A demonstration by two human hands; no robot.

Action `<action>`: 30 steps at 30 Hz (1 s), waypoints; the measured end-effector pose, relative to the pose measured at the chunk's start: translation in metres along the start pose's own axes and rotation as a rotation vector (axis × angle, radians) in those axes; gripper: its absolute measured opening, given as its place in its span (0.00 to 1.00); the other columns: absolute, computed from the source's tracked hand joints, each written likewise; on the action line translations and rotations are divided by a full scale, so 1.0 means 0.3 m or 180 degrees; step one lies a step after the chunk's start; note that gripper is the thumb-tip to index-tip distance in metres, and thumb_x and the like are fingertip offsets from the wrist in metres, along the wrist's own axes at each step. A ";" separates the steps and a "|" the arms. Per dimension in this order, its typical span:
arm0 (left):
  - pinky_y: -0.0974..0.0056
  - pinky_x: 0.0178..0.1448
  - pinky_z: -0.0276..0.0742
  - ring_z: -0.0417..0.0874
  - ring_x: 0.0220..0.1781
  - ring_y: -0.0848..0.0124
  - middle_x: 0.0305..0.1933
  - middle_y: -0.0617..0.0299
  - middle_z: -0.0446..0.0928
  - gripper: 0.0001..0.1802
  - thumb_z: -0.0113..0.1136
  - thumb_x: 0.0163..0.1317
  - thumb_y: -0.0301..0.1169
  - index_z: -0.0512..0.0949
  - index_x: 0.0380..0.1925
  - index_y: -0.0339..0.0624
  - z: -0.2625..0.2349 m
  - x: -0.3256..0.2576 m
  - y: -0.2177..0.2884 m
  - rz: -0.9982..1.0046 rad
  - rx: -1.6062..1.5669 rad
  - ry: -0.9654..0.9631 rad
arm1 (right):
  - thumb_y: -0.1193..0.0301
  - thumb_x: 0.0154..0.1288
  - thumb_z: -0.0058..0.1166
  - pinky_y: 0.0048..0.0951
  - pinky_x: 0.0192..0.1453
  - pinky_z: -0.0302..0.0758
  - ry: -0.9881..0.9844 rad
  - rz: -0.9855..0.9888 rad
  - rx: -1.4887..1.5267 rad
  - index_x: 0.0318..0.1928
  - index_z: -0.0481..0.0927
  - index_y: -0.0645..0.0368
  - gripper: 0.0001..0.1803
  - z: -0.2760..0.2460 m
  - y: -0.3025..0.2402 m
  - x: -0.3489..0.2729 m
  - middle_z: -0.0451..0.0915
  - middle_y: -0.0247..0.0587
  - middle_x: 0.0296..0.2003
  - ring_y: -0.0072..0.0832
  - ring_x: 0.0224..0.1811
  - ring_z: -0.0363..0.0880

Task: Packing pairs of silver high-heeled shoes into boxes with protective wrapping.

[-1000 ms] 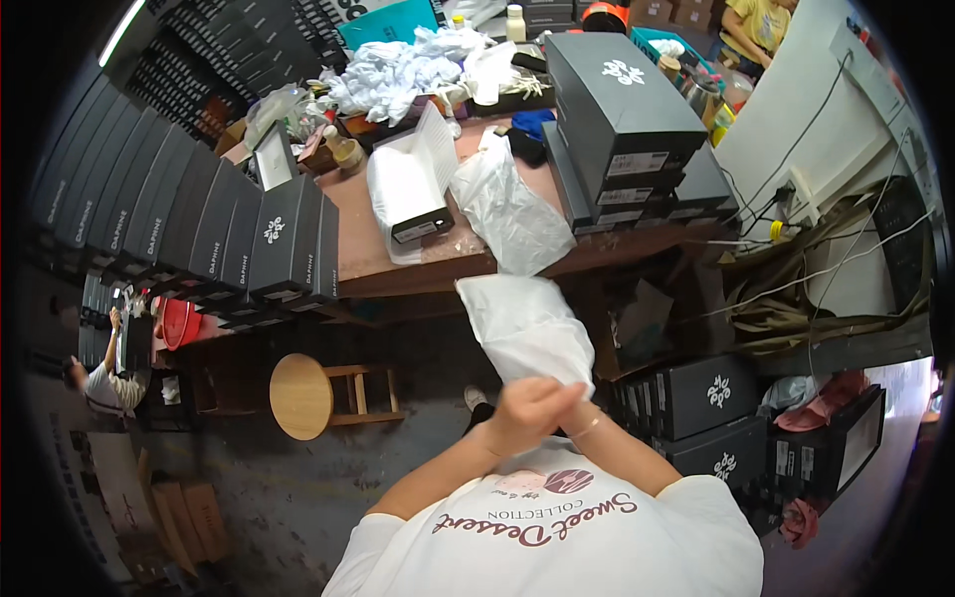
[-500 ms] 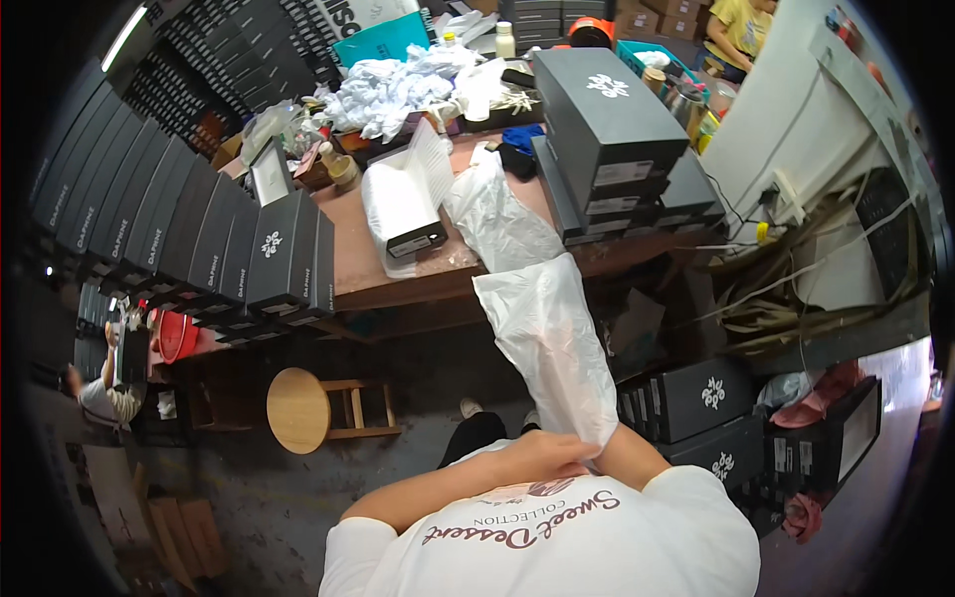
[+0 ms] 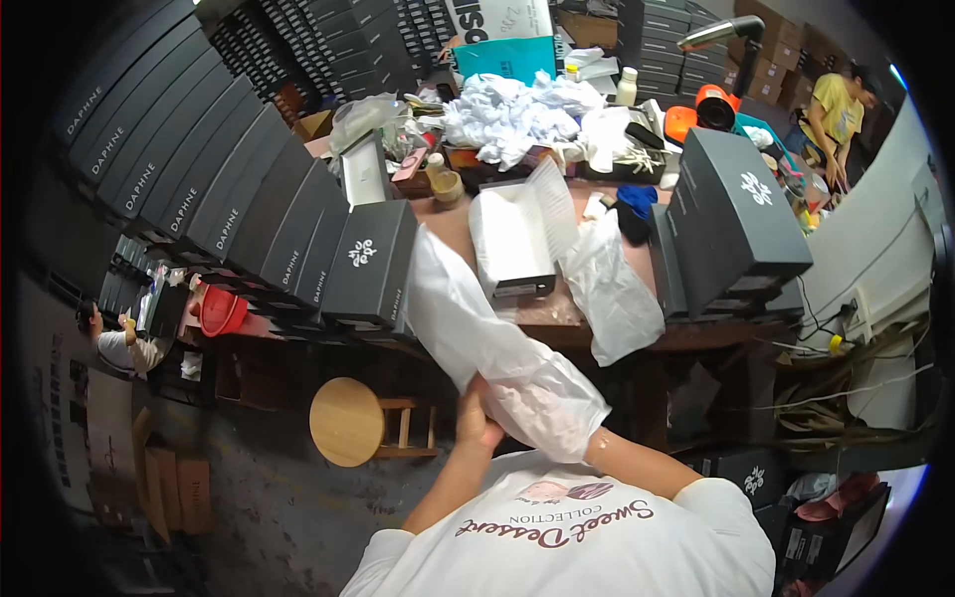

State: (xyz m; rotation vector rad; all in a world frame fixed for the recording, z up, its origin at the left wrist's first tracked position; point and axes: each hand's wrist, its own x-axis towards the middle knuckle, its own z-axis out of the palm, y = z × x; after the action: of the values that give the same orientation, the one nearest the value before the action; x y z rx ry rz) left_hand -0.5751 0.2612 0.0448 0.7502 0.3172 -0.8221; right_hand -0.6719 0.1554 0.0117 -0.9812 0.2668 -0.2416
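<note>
Both my hands hold a long white plastic bag [image 3: 487, 338] close to my chest. My left hand [image 3: 477, 423] grips its lower edge from the left. My right hand is hidden inside or behind the bag's lower end; only the wrist [image 3: 602, 445] shows. The bag stretches up and to the left toward the black boxes [image 3: 373, 264] on the table edge. An open white shoe box [image 3: 512, 244] lies on the brown table [image 3: 542, 316] ahead, with another crumpled plastic bag [image 3: 612, 289] hanging over the table's front.
Rows of black shoe boxes [image 3: 199, 169] line the left. A stack of black boxes [image 3: 736, 214] stands on the right. White paper heap [image 3: 512, 114] sits at the back. A round wooden stool [image 3: 348, 421] stands below. Other people are at the left [image 3: 119, 343] and far right [image 3: 836, 109].
The bag has swung from pointing up and right to stretching up and left. My head has turned, shifting the table rightward in view. Both hands stayed at the bag's lower end.
</note>
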 end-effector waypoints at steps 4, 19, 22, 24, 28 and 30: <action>0.57 0.58 0.72 0.74 0.54 0.63 0.54 0.55 0.72 0.29 0.66 0.54 0.30 0.67 0.55 0.36 0.017 0.166 0.257 0.1648 0.0805 0.0104 | 0.68 0.65 0.52 0.36 0.69 0.58 -0.0408 0.0834 -0.1412 0.68 0.57 0.58 0.33 -0.102 -0.057 -0.020 0.63 0.47 0.63 0.37 0.66 0.61; 0.62 0.42 0.76 0.78 0.33 0.56 0.37 0.50 0.74 0.38 0.62 0.49 0.23 0.60 0.63 0.39 0.324 0.519 0.042 0.2262 0.4823 -0.1174 | 0.72 0.54 0.52 0.27 0.50 0.73 0.0691 0.1593 0.0349 0.57 0.68 0.66 0.27 -0.257 -0.398 0.414 0.75 0.41 0.46 0.28 0.46 0.76; 0.63 0.45 0.76 0.79 0.35 0.59 0.37 0.54 0.75 0.38 0.64 0.50 0.26 0.60 0.62 0.38 0.364 0.586 0.116 0.2997 0.4429 -0.0429 | 0.72 0.55 0.52 0.26 0.48 0.73 0.0528 0.1265 -0.0039 0.55 0.70 0.65 0.25 -0.286 -0.449 0.555 0.76 0.41 0.45 0.26 0.46 0.75; 0.64 0.41 0.75 0.77 0.36 0.67 0.34 0.60 0.74 0.24 0.66 0.54 0.33 0.70 0.49 0.38 0.256 0.660 0.129 0.1744 0.2842 0.0296 | 0.72 0.56 0.52 0.26 0.47 0.73 0.0525 0.0719 -0.0382 0.53 0.71 0.66 0.23 -0.333 -0.511 0.711 0.76 0.40 0.45 0.24 0.45 0.75; 0.67 0.33 0.70 0.73 0.31 0.69 0.30 0.60 0.71 0.32 0.62 0.52 0.59 0.73 0.36 0.38 -0.089 0.795 0.009 -0.1463 0.0223 0.1162 | 0.69 0.56 0.53 0.32 0.46 0.74 0.0586 -0.0008 -0.1101 0.48 0.74 0.68 0.20 -0.352 -0.480 1.003 0.78 0.45 0.43 0.31 0.41 0.79; 0.68 0.30 0.65 0.68 0.29 0.68 0.32 0.58 0.70 0.33 0.58 0.53 0.61 0.72 0.36 0.39 -0.125 0.896 -0.028 -0.1633 -0.0555 0.1206 | 0.67 0.56 0.55 0.35 0.46 0.74 0.0429 -0.0175 -0.2487 0.49 0.71 0.69 0.23 -0.467 -0.242 1.115 0.78 0.52 0.42 0.38 0.41 0.79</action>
State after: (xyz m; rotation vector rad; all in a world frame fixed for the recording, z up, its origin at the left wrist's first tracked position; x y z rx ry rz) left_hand -0.4049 0.1378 -0.1269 0.6650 0.9371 -1.1144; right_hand -0.4091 -0.0998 -0.0391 -1.7496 0.4749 -0.2583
